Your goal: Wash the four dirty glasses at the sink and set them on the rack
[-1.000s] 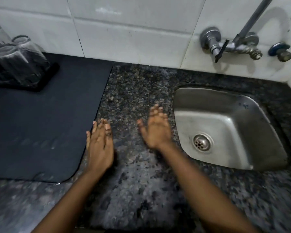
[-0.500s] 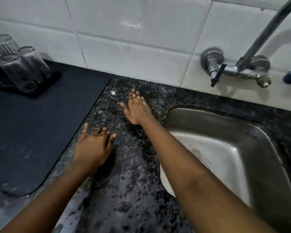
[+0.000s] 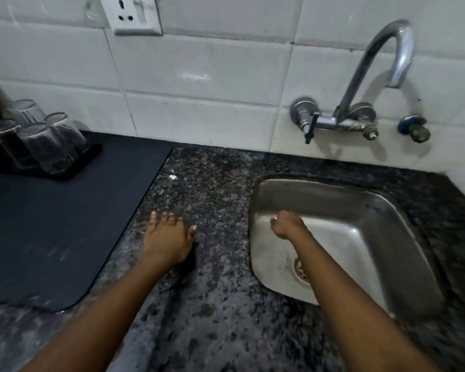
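Note:
Several clear glasses [image 3: 51,140] stand upside down, close together, on a small black rack [image 3: 87,161] at the far left by the wall. My left hand [image 3: 167,240] lies flat on the speckled granite counter [image 3: 212,304], fingers spread, holding nothing. My right hand [image 3: 286,225] reaches over the left side of the steel sink [image 3: 373,218], fingers bent downward into the basin, with nothing in it. No glass is in the sink, and no water runs from the tap [image 3: 381,63].
A dark mat [image 3: 51,232] covers the counter on the left, under the rack. The drain [image 3: 301,272] is partly hidden by my right forearm. A wall socket [image 3: 134,14] sits above on the white tiles. A tap valve [image 3: 308,122] sticks out of the wall.
My right hand has moved from the counter near the wall rightward into the sink basin. My left hand stays flat on the counter. The view has tilted up, showing the whole tap.

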